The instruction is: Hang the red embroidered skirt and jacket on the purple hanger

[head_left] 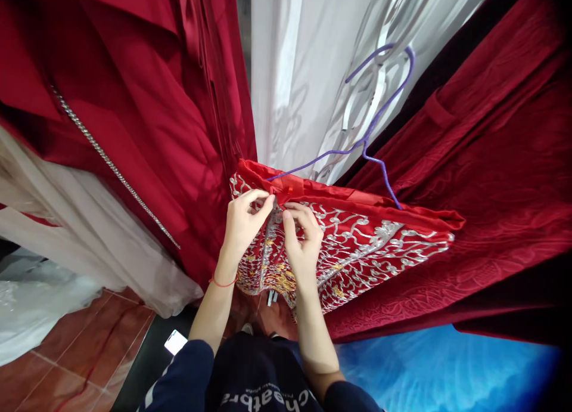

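A red skirt [344, 239] with silver and gold embroidery hangs in front of me from a purple wire hanger [369, 129]. The hanger's hook loops over a white curled metal piece [379, 90]. At the skirt's red waistband, my left hand [248, 218] pinches the edge between thumb and finger. Close beside it, my right hand [304, 233] also pinches the band, thumb against fingertips. A small gap in the waistband lies between the two hands. What exactly sits between the fingertips is too small to make out.
Dark red gowns hang left [147, 102] and right [491, 191]. White fabric [286, 60] hangs behind the hanger, and pale tulle [111, 233] drapes at left. A bright blue garment [438, 370] is at lower right. A phone [175, 342] lies on a black surface above the tiled floor [80, 346].
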A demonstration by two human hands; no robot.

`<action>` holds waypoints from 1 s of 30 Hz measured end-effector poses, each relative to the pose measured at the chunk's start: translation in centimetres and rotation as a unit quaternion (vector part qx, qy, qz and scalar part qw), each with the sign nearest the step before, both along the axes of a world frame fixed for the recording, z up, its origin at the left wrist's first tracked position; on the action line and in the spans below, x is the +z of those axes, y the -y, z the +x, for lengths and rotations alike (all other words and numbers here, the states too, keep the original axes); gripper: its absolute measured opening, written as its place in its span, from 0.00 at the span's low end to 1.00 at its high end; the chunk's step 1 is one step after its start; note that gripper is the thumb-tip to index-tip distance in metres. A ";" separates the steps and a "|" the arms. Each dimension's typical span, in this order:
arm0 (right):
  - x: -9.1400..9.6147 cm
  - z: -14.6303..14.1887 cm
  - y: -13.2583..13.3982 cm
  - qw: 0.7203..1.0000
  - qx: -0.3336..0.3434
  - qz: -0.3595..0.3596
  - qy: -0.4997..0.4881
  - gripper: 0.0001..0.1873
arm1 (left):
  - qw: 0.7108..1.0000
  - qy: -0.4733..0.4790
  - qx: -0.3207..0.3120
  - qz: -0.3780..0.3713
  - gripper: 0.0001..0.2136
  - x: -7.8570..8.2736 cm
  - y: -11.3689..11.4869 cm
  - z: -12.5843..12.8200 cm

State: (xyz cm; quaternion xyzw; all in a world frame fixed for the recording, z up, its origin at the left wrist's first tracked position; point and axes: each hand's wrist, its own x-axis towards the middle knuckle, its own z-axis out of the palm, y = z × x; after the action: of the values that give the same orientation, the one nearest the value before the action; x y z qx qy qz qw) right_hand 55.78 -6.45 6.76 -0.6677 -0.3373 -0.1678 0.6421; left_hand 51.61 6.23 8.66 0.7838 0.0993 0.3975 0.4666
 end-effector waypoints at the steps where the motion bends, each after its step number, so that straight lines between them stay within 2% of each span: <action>1: 0.0 0.0 0.1 1.000 0.024 -0.003 -0.004 0.11 | 1.000 -0.002 -0.028 -0.011 0.09 -0.2 -0.2 -0.4; 4: -0.5 -0.7 0.0 0.995 0.092 -0.025 -0.014 0.09 | 0.996 0.014 -0.093 -0.005 0.07 -0.5 -0.5 -1.4; 7: -1.2 -1.9 -0.8 0.993 0.111 -0.038 -0.034 0.10 | 0.990 0.015 -0.135 -0.034 0.08 -0.3 -0.3 -1.7; 10: -1.9 -3.3 -1.2 0.996 0.038 -0.079 -0.009 0.10 | 0.973 -0.018 -0.182 -0.139 0.10 -0.2 0.2 -1.4; 12: -1.9 -4.4 -0.5 0.991 -0.025 -0.130 0.028 0.09 | 0.963 -0.018 -0.184 -0.194 0.13 -0.4 0.4 -1.0; 14: -1.4 -5.7 1.2 0.981 -0.023 -0.190 0.043 0.09 | 0.956 -0.006 -0.176 -0.233 0.15 -0.8 0.3 -0.8; 16: -0.4 -6.8 3.4 0.965 0.070 -0.250 0.033 0.11 | 0.952 0.007 -0.173 -0.253 0.17 -1.3 0.1 -0.7; 18: 1.1 -7.2 5.3 0.939 0.202 -0.276 0.017 0.11 | 0.951 0.014 -0.171 -0.257 0.17 -2.1 -0.1 -0.8; 20: 2.8 -6.5 6.0 0.926 0.297 -0.233 0.011 0.08 | 0.949 0.023 -0.164 -0.270 0.16 -2.8 0.0 -1.0; 21: 3.7 -5.8 5.7 0.931 0.312 -0.191 0.011 0.08 | 0.945 0.025 -0.158 -0.286 0.15 -3.2 0.1 -1.1; 23: 5.1 -4.0 4.3 0.957 0.268 -0.110 0.015 0.14 | 0.930 0.026 -0.147 -0.337 0.16 -3.7 0.4 -1.4; 24: 5.6 -3.1 3.3 0.972 0.218 -0.084 0.018 0.18 | 0.920 0.022 -0.146 -0.364 0.17 -3.9 0.6 -1.5; 26: 5.7 -1.9 1.5 0.993 0.102 -0.058 0.024 0.19 | 0.901 0.016 -0.144 -0.408 0.18 -4.1 0.7 -1.6; 28: 4.5 -1.8 0.8 1.000 -0.001 -0.015 0.025 0.13 | 0.893 0.023 -0.148 -0.423 0.18 -4.1 0.6 -1.7; 30: 2.6 -2.8 0.9 0.997 -0.065 0.048 0.009 0.11 | 0.898 0.019 -0.164 -0.407 0.19 -4.0 0.4 -1.8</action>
State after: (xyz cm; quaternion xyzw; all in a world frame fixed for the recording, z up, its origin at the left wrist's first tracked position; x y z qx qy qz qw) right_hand 52.99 -7.39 9.35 -0.6554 -0.2905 -0.2307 0.6579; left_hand 49.78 5.85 4.67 0.5227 0.1138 0.2553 0.8054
